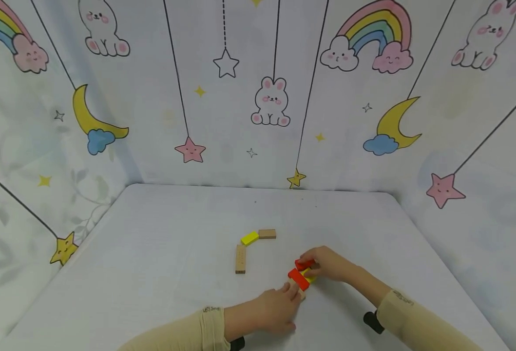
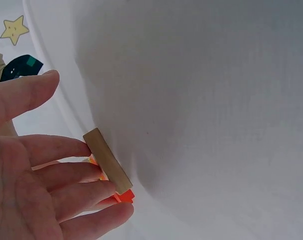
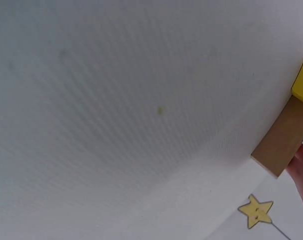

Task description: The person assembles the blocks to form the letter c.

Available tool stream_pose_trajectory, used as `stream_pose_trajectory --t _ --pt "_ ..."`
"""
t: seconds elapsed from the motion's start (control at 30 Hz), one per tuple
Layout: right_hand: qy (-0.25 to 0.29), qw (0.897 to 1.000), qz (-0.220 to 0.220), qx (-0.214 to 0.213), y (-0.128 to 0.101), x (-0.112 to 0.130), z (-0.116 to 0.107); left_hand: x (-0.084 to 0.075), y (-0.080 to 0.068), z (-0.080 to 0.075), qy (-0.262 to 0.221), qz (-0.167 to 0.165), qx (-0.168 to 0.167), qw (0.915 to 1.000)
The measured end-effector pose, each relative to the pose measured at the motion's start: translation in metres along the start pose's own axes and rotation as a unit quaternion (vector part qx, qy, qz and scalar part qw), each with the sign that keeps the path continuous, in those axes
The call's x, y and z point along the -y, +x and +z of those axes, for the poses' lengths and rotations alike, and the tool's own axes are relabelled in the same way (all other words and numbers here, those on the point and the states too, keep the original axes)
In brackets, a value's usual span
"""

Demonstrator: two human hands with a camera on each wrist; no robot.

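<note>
A tight cluster of small blocks sits on the table in front of the hands: a near red block (image 1: 298,279), a far red block (image 1: 301,265), a yellow block (image 1: 309,276) and a wooden block (image 2: 108,161). My left hand (image 1: 277,309) lies along the near side, its nearly straight fingers touching the wooden block in the left wrist view. From the far right, my right hand (image 1: 328,263) pinches the far red block between thumb and fingers, with the thumb close to the yellow block. The right wrist view shows none of the right hand's fingers.
Farther left on the white table (image 1: 152,253), a wooden block (image 1: 240,259), a yellow block (image 1: 250,238) and another wooden block (image 1: 267,234) form a bent line. Printed cloth walls (image 1: 231,112) rise around the table's back and sides.
</note>
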State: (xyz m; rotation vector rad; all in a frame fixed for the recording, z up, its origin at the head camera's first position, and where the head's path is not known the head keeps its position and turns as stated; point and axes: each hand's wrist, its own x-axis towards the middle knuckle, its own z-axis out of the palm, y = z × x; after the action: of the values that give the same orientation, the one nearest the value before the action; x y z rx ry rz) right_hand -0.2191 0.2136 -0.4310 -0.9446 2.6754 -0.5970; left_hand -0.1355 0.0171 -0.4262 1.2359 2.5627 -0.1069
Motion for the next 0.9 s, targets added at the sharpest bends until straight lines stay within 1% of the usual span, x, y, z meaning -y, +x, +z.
stream_pose_trajectory --t 0.27,0.47,0.63,0.73,0.9 --pt "-0.009 1.0 -0.015 0.002 -0.003 0.001 0.001 -0.002 -0.006 0.0 0.02 0.014 -0.013 0.9996" --pt "-0.039 0.999 -0.022 -0.008 -0.003 0.008 0.002 0.002 -0.012 0.003 0.021 0.017 -0.03 0.9992" --pt "-0.052 0.998 -0.036 0.003 -0.005 0.025 0.003 0.005 -0.018 0.003 0.024 0.003 -0.048 0.9985" --pt "-0.067 0.996 -0.051 0.01 -0.005 0.034 0.006 0.007 -0.02 0.003 0.023 -0.011 -0.051 0.9984" --pt "-0.08 0.994 -0.07 0.008 -0.007 0.046 0.015 0.008 -0.024 0.002 0.017 -0.036 -0.052 0.9979"
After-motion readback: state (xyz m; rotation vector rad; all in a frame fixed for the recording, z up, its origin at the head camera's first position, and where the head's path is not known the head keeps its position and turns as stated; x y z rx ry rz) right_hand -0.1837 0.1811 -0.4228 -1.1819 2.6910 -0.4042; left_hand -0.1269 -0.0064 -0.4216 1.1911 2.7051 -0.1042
